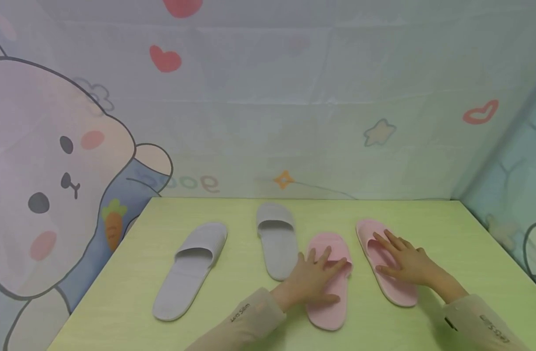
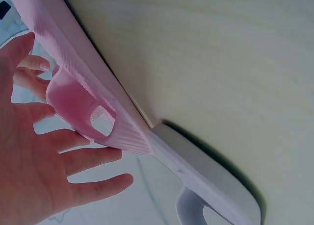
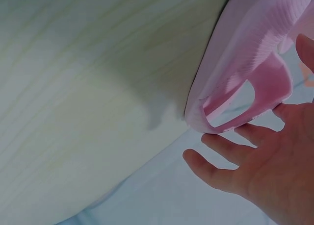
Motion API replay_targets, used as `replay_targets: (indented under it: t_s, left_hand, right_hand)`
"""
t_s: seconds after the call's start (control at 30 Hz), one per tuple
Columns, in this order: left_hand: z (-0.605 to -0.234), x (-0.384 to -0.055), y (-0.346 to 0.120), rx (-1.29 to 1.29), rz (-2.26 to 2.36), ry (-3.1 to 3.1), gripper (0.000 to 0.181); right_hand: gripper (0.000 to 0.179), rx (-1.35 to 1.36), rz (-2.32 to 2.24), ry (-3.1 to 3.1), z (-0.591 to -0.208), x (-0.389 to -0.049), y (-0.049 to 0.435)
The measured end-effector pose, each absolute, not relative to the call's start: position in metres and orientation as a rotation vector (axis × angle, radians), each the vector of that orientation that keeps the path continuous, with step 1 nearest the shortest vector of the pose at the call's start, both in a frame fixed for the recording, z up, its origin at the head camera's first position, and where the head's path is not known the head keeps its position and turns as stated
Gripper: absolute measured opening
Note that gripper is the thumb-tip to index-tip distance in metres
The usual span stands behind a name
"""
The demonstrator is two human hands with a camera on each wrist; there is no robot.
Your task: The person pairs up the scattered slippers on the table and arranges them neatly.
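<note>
Two pink slippers lie on the table, toes toward the back wall. Over the nearer pink slipper (image 1: 328,316) my left hand (image 1: 307,280) spreads its fingers, the fingertips near the edge of its strap. The left wrist view shows those fingers (image 2: 93,159) extended beside the strap; firm contact cannot be told. My right hand (image 1: 410,263) hovers over or rests on the other pink slipper (image 1: 404,295), also with spread fingers. In the right wrist view, some fingertips (image 3: 218,141) are close to or touching its strap (image 3: 277,85). Neither hand grips anything.
A grey slipper (image 1: 184,287) lies angled at the left of the pale green table (image 1: 118,302). Its grey mate (image 1: 278,253) lies just left of the nearer pink slipper. Behind the table hangs a printed cloth (image 1: 268,97) with a cartoon bear.
</note>
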State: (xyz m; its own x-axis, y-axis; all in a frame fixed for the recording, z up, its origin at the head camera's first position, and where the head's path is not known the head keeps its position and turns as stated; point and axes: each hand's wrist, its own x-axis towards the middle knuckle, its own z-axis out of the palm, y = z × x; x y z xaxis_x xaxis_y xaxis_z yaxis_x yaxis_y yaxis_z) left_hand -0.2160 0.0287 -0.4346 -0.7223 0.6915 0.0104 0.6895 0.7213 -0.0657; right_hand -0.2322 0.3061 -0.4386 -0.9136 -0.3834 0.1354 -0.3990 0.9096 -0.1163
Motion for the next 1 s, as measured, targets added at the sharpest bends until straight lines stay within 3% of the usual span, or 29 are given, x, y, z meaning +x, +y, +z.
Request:
replay_targets:
  t_s: [1.0]
  left_hand:
    - [-0.435, -0.227, 0.042, -1.077, 0.095, -2.938, 0.074]
  right_hand:
    - [0.08, 0.552, 0.275, -2.995, -0.435, -0.217, 0.291]
